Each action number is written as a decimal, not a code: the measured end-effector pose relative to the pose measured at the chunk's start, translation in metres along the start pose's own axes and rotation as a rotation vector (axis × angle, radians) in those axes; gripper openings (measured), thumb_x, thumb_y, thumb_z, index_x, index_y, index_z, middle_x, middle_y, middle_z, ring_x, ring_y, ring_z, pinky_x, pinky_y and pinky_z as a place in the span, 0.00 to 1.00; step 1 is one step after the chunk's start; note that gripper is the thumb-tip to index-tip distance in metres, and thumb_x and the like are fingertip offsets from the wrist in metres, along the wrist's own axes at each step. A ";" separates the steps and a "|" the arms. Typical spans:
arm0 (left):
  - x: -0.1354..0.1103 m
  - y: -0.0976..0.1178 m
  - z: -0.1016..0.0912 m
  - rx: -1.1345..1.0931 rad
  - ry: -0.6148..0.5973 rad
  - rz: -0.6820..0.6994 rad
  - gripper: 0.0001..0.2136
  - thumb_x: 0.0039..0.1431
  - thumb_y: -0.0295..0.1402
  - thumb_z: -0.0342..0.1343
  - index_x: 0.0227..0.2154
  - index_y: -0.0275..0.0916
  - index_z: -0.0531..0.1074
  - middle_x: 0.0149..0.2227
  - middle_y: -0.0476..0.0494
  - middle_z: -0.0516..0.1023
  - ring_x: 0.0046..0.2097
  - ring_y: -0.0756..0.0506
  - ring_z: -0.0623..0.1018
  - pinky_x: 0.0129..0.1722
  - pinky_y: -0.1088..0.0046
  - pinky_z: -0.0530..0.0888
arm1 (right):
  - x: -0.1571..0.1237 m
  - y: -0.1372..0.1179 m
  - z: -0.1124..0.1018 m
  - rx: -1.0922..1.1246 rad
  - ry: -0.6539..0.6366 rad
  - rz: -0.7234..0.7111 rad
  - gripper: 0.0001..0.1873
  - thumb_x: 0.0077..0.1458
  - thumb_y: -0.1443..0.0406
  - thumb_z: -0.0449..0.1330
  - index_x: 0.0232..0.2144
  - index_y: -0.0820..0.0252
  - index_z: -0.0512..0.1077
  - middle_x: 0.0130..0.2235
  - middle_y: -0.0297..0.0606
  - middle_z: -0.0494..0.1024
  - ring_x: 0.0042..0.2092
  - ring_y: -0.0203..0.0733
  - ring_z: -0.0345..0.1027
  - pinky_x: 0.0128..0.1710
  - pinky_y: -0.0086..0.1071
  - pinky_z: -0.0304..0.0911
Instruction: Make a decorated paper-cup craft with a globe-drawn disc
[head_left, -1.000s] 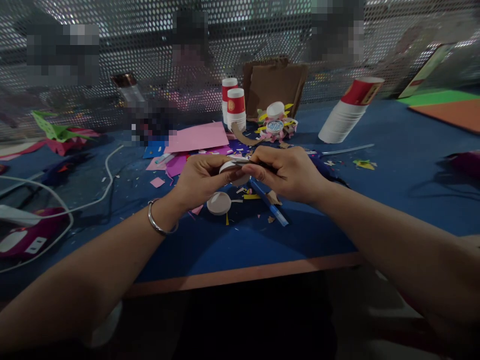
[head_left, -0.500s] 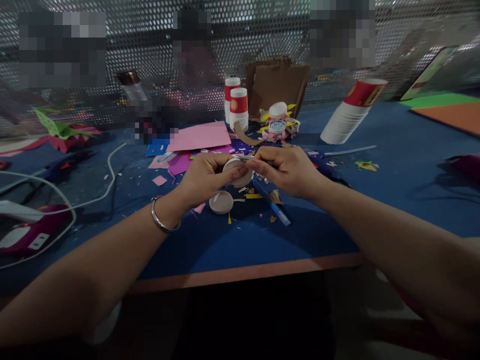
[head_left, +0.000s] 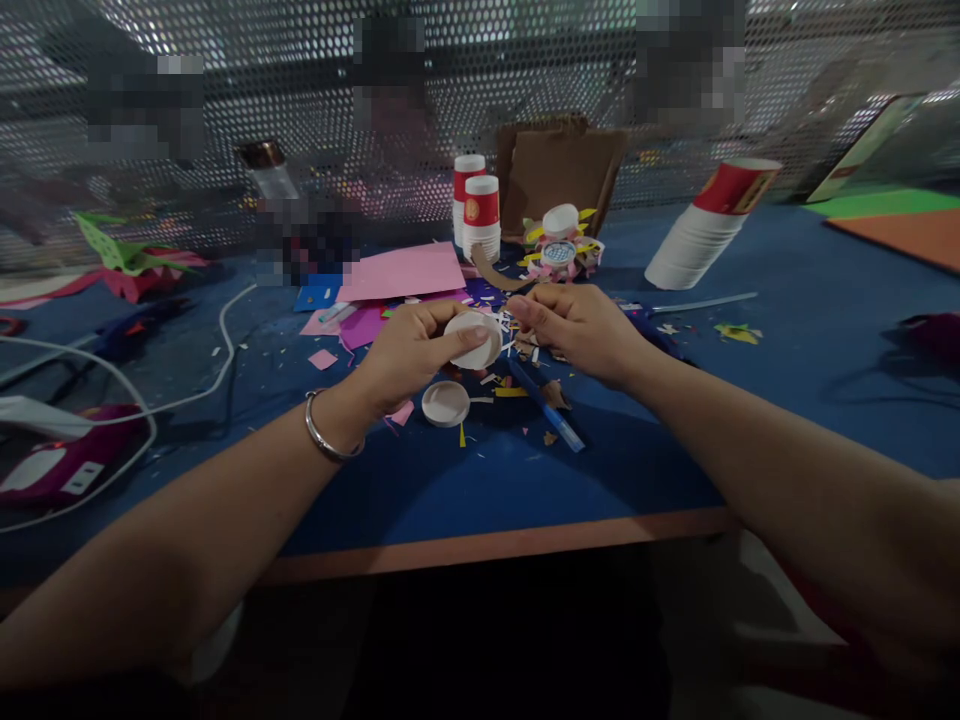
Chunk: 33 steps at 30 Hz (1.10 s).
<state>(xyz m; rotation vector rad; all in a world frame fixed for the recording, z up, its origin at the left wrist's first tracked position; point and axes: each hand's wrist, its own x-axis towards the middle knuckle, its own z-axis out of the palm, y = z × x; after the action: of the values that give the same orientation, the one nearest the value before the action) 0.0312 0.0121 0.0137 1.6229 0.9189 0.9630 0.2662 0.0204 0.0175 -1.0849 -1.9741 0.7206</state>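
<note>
In my left hand (head_left: pixel 405 350) is a shallow white paper disc (head_left: pixel 484 352) with a raised rim, like the cut-off bottom of a paper cup. My thumb lies across its face. My right hand (head_left: pixel 581 322) is just right of the disc and apart from it, with thumb and fingers pinched together; what they hold, if anything, is hidden. On the table below the left hand lies a second white disc (head_left: pixel 445 404). A blue pen-like tool (head_left: pixel 546 408) lies slantwise below the right hand, among paper scraps.
Behind the hands stand stacked red-and-white paper cups (head_left: pixel 481 218), a paper flower craft (head_left: pixel 559 252) and brown cardboard (head_left: pixel 574 185). Pink paper (head_left: pixel 405 270) lies left of them. A leaning cup stack (head_left: pixel 697 225) and a blue glue gun (head_left: pixel 654 328) are right. A white cable (head_left: pixel 225 330) crosses the left.
My right hand has drawn away from the disc to the right, leaving a gap. The disc now turns more of its face toward me, still in my left hand.
</note>
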 end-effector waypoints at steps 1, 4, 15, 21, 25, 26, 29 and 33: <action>0.000 0.000 0.000 -0.025 0.002 -0.016 0.15 0.56 0.43 0.73 0.37 0.37 0.83 0.34 0.43 0.86 0.30 0.48 0.82 0.29 0.75 0.77 | 0.000 0.000 0.000 0.019 0.000 0.014 0.39 0.59 0.28 0.57 0.26 0.55 0.66 0.22 0.28 0.65 0.25 0.34 0.53 0.27 0.35 0.47; 0.000 0.002 0.001 -0.042 0.040 -0.022 0.11 0.55 0.39 0.72 0.35 0.36 0.83 0.33 0.44 0.85 0.30 0.49 0.82 0.26 0.78 0.75 | -0.001 -0.001 0.001 0.014 -0.010 0.018 0.40 0.58 0.27 0.57 0.25 0.56 0.67 0.22 0.29 0.65 0.25 0.34 0.53 0.27 0.35 0.47; 0.003 0.002 0.001 -0.166 0.131 -0.090 0.08 0.56 0.32 0.67 0.38 0.35 0.83 0.36 0.41 0.87 0.32 0.49 0.84 0.27 0.77 0.75 | -0.002 0.000 0.001 -0.011 -0.009 -0.003 0.39 0.60 0.28 0.56 0.29 0.56 0.71 0.23 0.30 0.66 0.25 0.34 0.55 0.26 0.35 0.46; 0.006 0.000 0.001 -0.092 0.112 -0.141 0.07 0.59 0.31 0.66 0.39 0.36 0.81 0.36 0.43 0.86 0.34 0.48 0.82 0.32 0.74 0.78 | -0.002 0.001 0.004 0.072 0.012 0.036 0.39 0.58 0.27 0.59 0.28 0.56 0.68 0.22 0.29 0.67 0.24 0.33 0.56 0.26 0.34 0.47; 0.010 -0.008 0.000 0.115 0.130 -0.110 0.09 0.57 0.26 0.67 0.41 0.37 0.80 0.29 0.48 0.82 0.31 0.50 0.78 0.32 0.76 0.72 | 0.000 0.004 0.004 0.040 0.014 0.048 0.39 0.57 0.27 0.58 0.27 0.56 0.69 0.22 0.29 0.66 0.24 0.33 0.56 0.26 0.34 0.48; 0.010 -0.010 -0.001 0.147 0.120 -0.110 0.10 0.57 0.25 0.67 0.42 0.37 0.79 0.28 0.49 0.82 0.31 0.50 0.78 0.32 0.75 0.71 | 0.000 0.004 0.004 0.028 0.011 0.052 0.39 0.57 0.27 0.58 0.27 0.56 0.70 0.22 0.29 0.67 0.24 0.33 0.56 0.26 0.34 0.48; 0.011 -0.014 -0.003 0.192 0.079 -0.122 0.13 0.56 0.25 0.68 0.44 0.38 0.78 0.27 0.50 0.81 0.31 0.49 0.77 0.32 0.74 0.69 | 0.000 0.003 0.004 -0.024 0.008 0.056 0.40 0.58 0.26 0.56 0.27 0.56 0.70 0.21 0.29 0.66 0.24 0.34 0.55 0.26 0.34 0.48; 0.013 -0.021 -0.008 0.246 0.059 -0.091 0.13 0.55 0.27 0.68 0.44 0.39 0.78 0.30 0.48 0.82 0.31 0.48 0.78 0.33 0.72 0.71 | 0.000 0.001 0.003 -0.085 0.013 0.045 0.40 0.59 0.27 0.56 0.26 0.57 0.70 0.21 0.29 0.65 0.25 0.34 0.55 0.26 0.35 0.47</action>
<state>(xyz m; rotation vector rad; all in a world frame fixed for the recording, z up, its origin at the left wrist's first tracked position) 0.0262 0.0312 -0.0029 1.7476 1.1792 0.8650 0.2647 0.0205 0.0151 -1.1845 -1.9899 0.6565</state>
